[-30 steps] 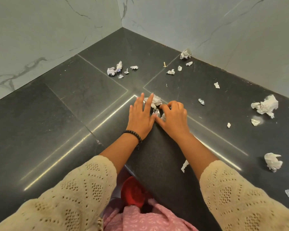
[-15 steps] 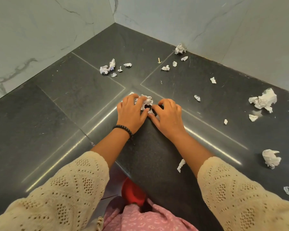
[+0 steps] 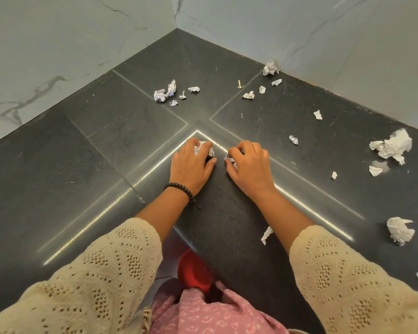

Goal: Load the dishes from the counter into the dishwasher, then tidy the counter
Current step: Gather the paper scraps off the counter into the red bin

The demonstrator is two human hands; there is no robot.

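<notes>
1. Two hands work side by side at the middle of the dark stone tabletop, where its two runs meet in a corner; no dishes are in sight, so this looks like the tidying half of the task.
2. The left hand has its grip curled over a crumpled paper ball, fingers closed around it against the stone.
3. The right hand pinches a smaller paper scrap between thumb and fingertips, grip clenched on it.
4. Many more scraps lie loose: a cluster of paper bits far left, another group of paper bits far right by the marble wall, a large crumpled wad at the right, a second wad nearer on the right, and a thin paper strip beside the right forearm.
5. Handling, as I judge it: the paper is very light and soft, crushes without harm, and will not slip from a loose fist. Small flat bits hug the smooth stone, so sweeping them together with the side of the hand should beat picking each one.
6. Take the big wads around their bulk; the tiny flakes want a fingertip pinch at a raised edge.
7. A red container shows below the tabletop's near edge; I cannot tell whether it is a bin.
</notes>
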